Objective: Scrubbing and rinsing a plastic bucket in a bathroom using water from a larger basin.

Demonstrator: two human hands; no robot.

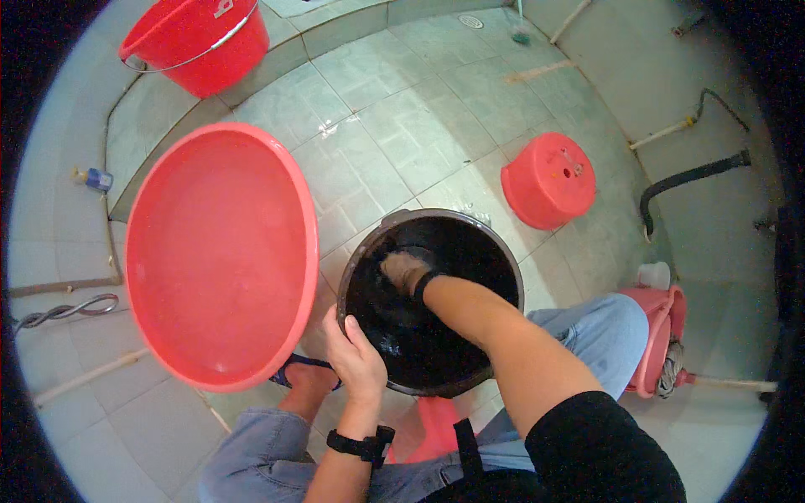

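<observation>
A round black tub [434, 390] stands on the floor in front of me, with dark contents and a wet sheen. My left hand [358, 358] grips its rim at the near left, thumb over the edge. My right hand [402, 269] reaches into the tub from the right; its fingers are sunk in the dark contents, so whether they hold anything is hidden. A black band circles the right wrist. To the left of the tub is a large pink plastic basin [311, 251] holding cloudy liquid.
An upturned pink stool or tub [553, 179] sits beyond at the right. A red bucket [214, 56] with a wire handle stands at the back left. A pump bottle [97, 179] is far left. A black hose [692, 176] hangs on the right wall; a pink container [651, 339] stands below it.
</observation>
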